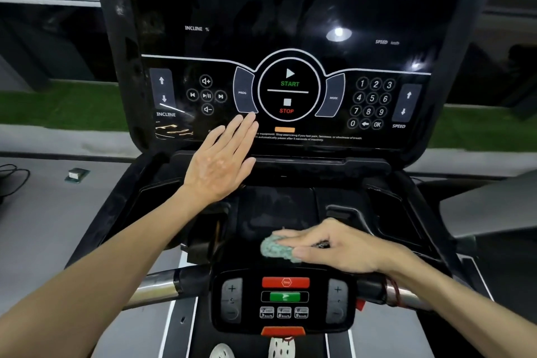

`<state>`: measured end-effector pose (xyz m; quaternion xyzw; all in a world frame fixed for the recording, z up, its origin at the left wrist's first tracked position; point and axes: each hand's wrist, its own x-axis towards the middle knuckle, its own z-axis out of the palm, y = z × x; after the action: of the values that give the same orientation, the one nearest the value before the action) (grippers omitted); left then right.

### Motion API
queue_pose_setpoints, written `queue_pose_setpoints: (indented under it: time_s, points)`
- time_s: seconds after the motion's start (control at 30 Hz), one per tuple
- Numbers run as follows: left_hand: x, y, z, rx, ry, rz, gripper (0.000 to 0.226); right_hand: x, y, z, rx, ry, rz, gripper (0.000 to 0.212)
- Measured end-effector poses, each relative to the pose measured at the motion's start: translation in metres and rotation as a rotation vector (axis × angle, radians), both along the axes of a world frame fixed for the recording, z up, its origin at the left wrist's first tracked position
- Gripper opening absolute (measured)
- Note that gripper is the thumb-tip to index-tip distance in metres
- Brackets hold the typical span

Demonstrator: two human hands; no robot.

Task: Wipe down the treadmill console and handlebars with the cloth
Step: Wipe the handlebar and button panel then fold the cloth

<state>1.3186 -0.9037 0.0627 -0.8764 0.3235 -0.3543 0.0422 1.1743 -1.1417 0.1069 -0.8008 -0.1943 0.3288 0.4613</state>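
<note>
Cloth [276,247] lies bunched under the right hand [334,247], fingers flat, pressing it on the console [290,212] tray. Left hand [220,154], open-fingered, braces the screen [290,23]. Tray wiping looks underway; handlebars [154,288] likely follow.

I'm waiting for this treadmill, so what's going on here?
A person is wiping it down. The right hand presses a green cloth flat on the dark tray below the console. The left hand rests open against the console's lower edge, fingertips near the PROG button.
</note>
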Motion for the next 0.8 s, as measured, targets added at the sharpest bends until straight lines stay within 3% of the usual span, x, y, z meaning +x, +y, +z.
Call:
queue_pose_setpoints:
  time_s: [0.13, 0.27, 0.53, 0.8]
  points:
    - [-0.002, -0.001, 0.002, -0.012, 0.017, 0.011, 0.057, -0.017, -0.041, -0.003, 0.025, 0.049, -0.106, 0.034]
    - [-0.003, -0.001, 0.004, -0.003, 0.030, 0.018, 0.056, -0.013, -0.027, -0.003, 0.053, 0.031, -0.112, 0.033]
    - [-0.004, -0.001, 0.004, 0.008, 0.050, 0.015, 0.057, 0.024, 0.067, -0.006, -0.015, -0.127, 0.167, 0.031]
    - [-0.004, -0.001, 0.005, 0.010, 0.029, 0.028, 0.057, -0.013, -0.034, -0.010, 0.095, 0.045, -0.127, 0.032]
